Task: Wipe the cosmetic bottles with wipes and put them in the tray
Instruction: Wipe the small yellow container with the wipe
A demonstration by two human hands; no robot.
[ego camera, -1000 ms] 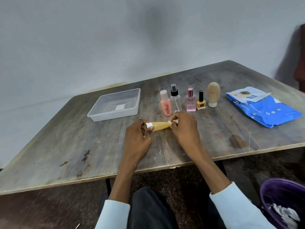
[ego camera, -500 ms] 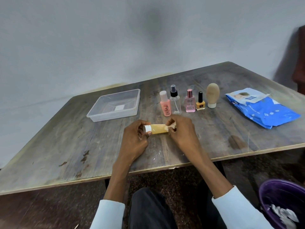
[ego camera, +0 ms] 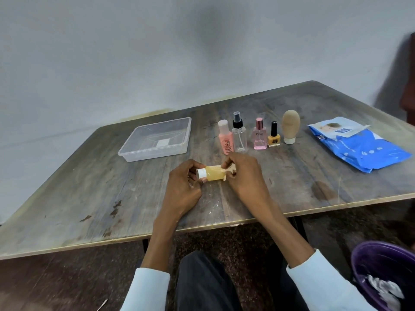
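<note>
A small yellow bottle [ego camera: 214, 173] with a white cap lies sideways just above the wooden table [ego camera: 89, 194], held between both hands. My left hand [ego camera: 184, 187] grips its cap end. My right hand [ego camera: 243, 176] pinches a thin wipe [ego camera: 229, 169] against the bottle's other end. Behind stand a pink bottle [ego camera: 225, 138], a clear spray bottle [ego camera: 239, 135], a pink perfume bottle [ego camera: 259, 135], a yellow nail polish [ego camera: 273, 136] and a beige bottle [ego camera: 290, 126]. The clear plastic tray [ego camera: 155, 140] sits at back left with no bottles in it.
A blue pack of wipes [ego camera: 357, 147] lies at the right of the table. A purple bin [ego camera: 381, 272] with crumpled white wipes stands on the floor at lower right. The table's front edge runs just below my wrists.
The bottle has turned between my hands and moved slightly left; the wipe has slid along it toward the right end. Both hands keep their hold.
</note>
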